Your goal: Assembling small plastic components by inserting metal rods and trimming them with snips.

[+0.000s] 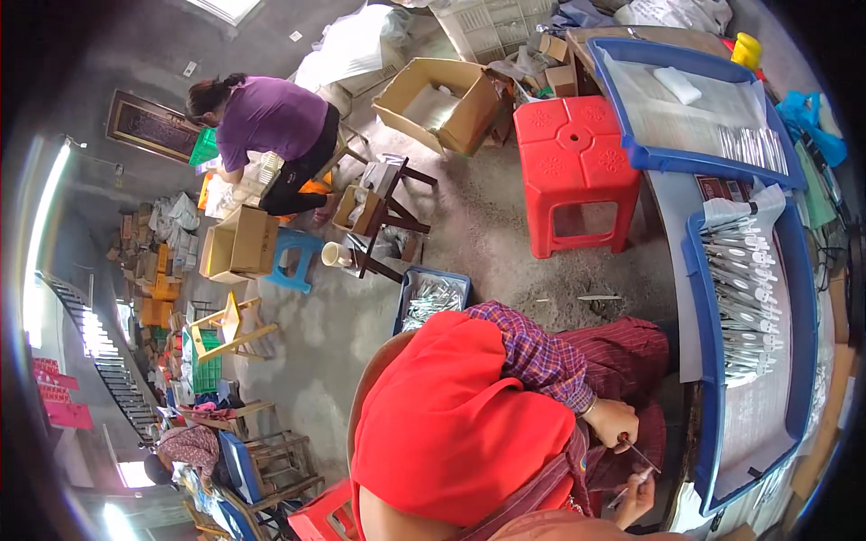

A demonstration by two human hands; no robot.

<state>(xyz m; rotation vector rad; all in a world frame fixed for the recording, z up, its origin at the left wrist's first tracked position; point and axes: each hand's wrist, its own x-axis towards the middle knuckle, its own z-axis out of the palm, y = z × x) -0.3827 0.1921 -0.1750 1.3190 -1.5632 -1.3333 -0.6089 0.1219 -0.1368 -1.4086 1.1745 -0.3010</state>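
Near four o'clock, my left hand (pixel 612 424) curls round a slim metal tool (pixel 641 455); my right hand (pixel 637 498) pinches a small whitish piece (pixel 642 475).

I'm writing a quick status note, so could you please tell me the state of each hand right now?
Left hand: closed, holding a thin metal tool.
Right hand: closed, pinching a small whitish piece; exactly what cannot be told.

Left arm (pixel 541 356): elbow bent, sleeved forearm slanting down to the right | left hand (pixel 613 422): back of it showing, fingers curled closed | right hand (pixel 636 498): just below the left, fingers drawn together in a pinch | both hands: near, not touching
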